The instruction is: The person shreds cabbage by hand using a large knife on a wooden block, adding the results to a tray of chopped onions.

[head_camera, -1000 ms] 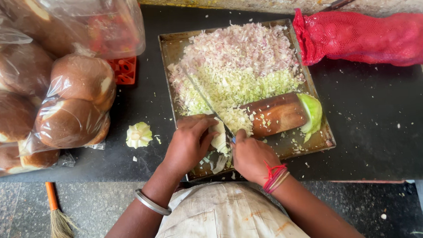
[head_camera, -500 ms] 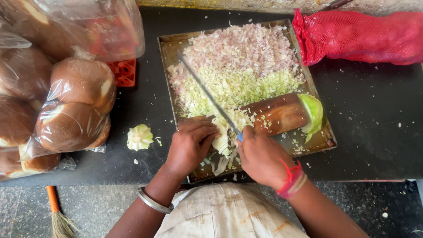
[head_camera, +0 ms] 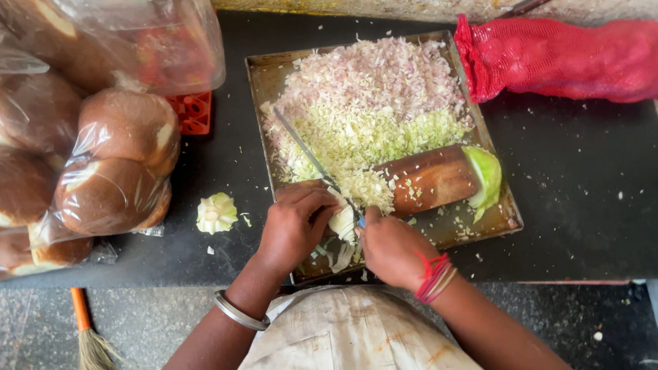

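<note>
On the metal tray [head_camera: 259,75], near its front edge, the left hand [head_camera: 295,225] pressed down on a pale cabbage piece [head_camera: 341,221], its fingers curled together over the top of it. Just beside it, the right hand [head_camera: 391,247] had its fingers clamped on the handle of a long knife [head_camera: 311,157], whose blade ran up and away to the left across the heap of shredded cabbage [head_camera: 371,140].

Compared with half a second before, the blade lay lower and closer to the piece, and the right hand had drawn slightly nearer the left, so another slice seemed to be coming off; the cabbage piece looked small, most of it already cut.

Beyond the shreds lay chopped pinkish onion [head_camera: 372,73]. A wooden block [head_camera: 426,179] with a green cabbage leaf [head_camera: 485,175] at its end lay to the right. A cabbage core [head_camera: 216,212] sat on the dark surface [head_camera: 581,189], left of the tray, near bagged buns [head_camera: 110,165]. A red mesh sack [head_camera: 567,58] lay at the upper right.
</note>
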